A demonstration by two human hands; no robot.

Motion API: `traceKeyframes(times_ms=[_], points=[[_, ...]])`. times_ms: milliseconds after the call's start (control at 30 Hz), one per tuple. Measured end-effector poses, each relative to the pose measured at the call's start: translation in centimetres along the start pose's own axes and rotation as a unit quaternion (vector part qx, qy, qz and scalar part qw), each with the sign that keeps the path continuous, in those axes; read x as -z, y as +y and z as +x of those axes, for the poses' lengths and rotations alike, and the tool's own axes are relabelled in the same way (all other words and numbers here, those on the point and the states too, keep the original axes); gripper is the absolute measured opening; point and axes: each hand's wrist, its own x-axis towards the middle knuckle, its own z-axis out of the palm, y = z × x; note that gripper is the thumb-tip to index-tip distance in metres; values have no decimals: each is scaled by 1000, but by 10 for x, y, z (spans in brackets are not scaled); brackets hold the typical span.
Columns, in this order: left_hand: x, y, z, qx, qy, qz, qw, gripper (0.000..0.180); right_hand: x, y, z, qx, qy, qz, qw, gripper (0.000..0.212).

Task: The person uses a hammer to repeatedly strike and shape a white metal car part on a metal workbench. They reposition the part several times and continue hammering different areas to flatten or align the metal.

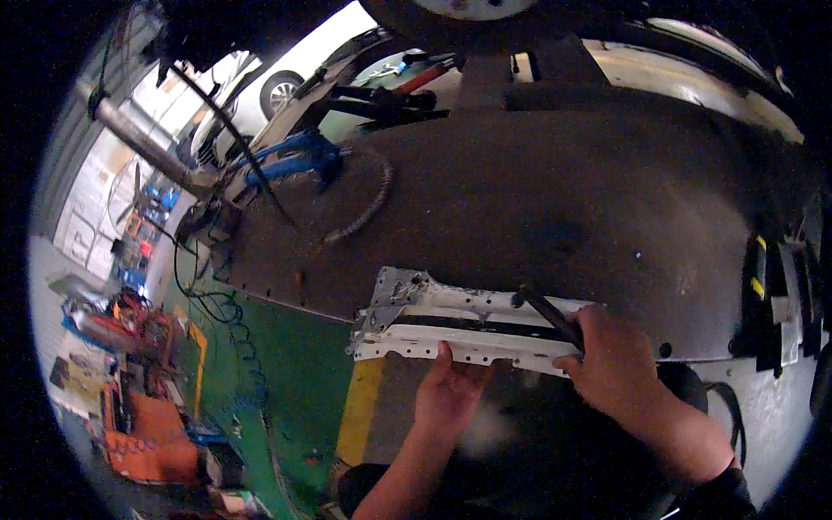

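Observation:
A white metal bracket [416,321] with holes sits against the dark rusty underside panel of a raised car [537,199]. My left hand [448,394] grips the bracket's lower rail from below, fingers curled on its edge. My right hand [617,364] is closed round a dark tool handle [548,314], whose tip points up-left into the bracket's slot. Both forearms come in from the lower edge.
Blue hoses [290,160] and a corrugated cable [368,208] hang at the panel's left. A grey pipe [143,139] runs at upper left. Below lie a green floor with a yellow stripe [360,412], an orange machine [147,433] and a white car [277,82].

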Motion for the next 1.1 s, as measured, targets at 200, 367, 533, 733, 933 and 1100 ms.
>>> traceKeyframes(times_ms=[200,367,533,733,933,1100], points=[[23,-5,-8,-54,103,29,993,39,-7,16,-7,22,165,-55,984,42],[0,10,-35,-64,137,35,988,36,27,47,21,-62,251,-5,966,36],[9,45,-55,-118,7,102,988,49,18,63,41,-88,277,-46,956,33],[6,64,-68,-126,-40,72,989,55,11,75,50,-66,261,-68,961,34],[6,57,-76,-130,-34,109,985,40,11,81,48,-93,265,-128,951,36],[0,54,-77,-89,4,97,991,35,-2,-1,17,6,256,68,964,43]])
